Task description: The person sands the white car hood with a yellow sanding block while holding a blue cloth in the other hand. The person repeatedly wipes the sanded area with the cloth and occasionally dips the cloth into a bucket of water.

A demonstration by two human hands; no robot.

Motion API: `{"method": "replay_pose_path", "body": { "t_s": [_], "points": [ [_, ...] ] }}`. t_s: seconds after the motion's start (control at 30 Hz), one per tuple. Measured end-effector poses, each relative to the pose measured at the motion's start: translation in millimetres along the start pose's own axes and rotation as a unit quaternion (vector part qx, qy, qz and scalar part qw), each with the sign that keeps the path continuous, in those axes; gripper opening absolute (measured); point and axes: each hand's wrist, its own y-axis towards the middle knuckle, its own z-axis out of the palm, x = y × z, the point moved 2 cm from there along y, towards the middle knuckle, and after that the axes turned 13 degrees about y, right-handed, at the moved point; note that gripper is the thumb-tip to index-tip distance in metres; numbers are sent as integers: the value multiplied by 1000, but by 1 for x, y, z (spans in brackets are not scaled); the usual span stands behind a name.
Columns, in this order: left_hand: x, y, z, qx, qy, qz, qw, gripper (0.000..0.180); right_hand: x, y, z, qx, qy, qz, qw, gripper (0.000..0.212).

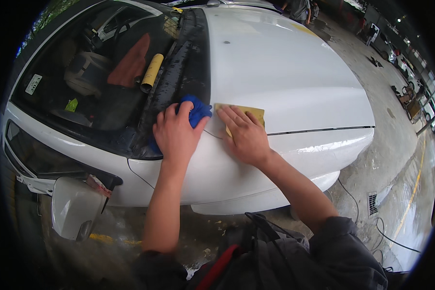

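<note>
My left hand (pixel 176 134) grips a bunched blue cloth (pixel 198 112) at the base of the windshield, beside the rear corner of a white car's hood (pixel 285 72). Its fingers curl over the cloth. Just to the right, my right hand (pixel 246 133) presses a yellowish sheet of sandpaper (pixel 256 113) against the hood near the seam with the fender (pixel 270 169). The fingers lie nearly straight over the sheet, with its edges showing past them. Whatever is under the palm is hidden.
A yellow roll (pixel 152 72) and a reddish-brown sheet (pixel 133 63) appear at the windshield (pixel 58 96). The side mirror (pixel 77 212) juts out at lower left. A dark cable (pixel 391 241) and a drain grate (pixel 372 204) are on the floor. Another person (pixel 300 9) stands beyond the car.
</note>
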Motion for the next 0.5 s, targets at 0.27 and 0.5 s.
{"method": "replay_pose_path", "body": {
  "t_s": [0.27, 0.5],
  "points": [
    [-15, 36, 11, -46, -42, 111, 992, 23, 9, -33, 16, -39, 23, -24, 999, 54],
    [-7, 27, 19, -43, -16, 112, 993, 24, 40, -59, 22, -7, 13, -27, 1000, 57]
  ]
}}
